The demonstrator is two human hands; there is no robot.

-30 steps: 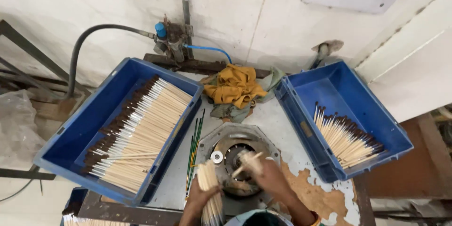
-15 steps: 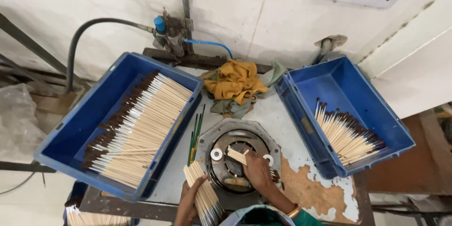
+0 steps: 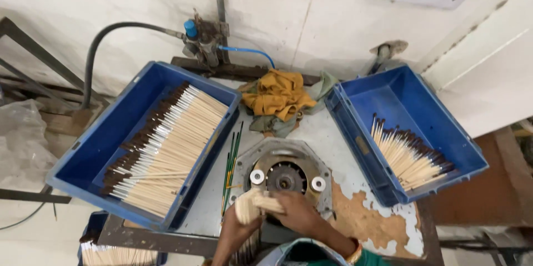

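1. Both hands meet at the near edge of the counter (image 3: 355, 133), just in front of the round metal machine head (image 3: 286, 177). Half a second ago they were a little apart, the left hand (image 3: 236, 231) lower with its bundle fanned toward the near edge and the right hand (image 3: 297, 216) up over the machine head; now they have closed together.

2. The left hand is wrapped around a bundle of pale wooden sticks (image 3: 247, 210), whose cut ends now face up and sit higher than before. The right hand pinches a short pale stick (image 3: 269, 204) lying across, touching the bundle top. Whether it is being drawn from the bundle or laid against it I cannot tell, as the fingers are partly hidden.

3. With the right hand withdrawn toward the body, the machine head is uncovered: its dark centre hub and two white rollers (image 3: 257, 177) left and right of it show plainly, where a second ago the hand lay over them.

4. Nothing else has shifted. The left blue crate (image 3: 105, 149) holds a thick layer of dark-tipped brushes (image 3: 161, 149), the right blue crate (image 3: 422, 105) a smaller fan of them. A few green-handled brushes (image 3: 232, 160) lie between the left crate and the machine, and a yellow cloth (image 3: 277, 97) is bunched at the far side.

5. So the work has moved from the machine back to the held bundle.
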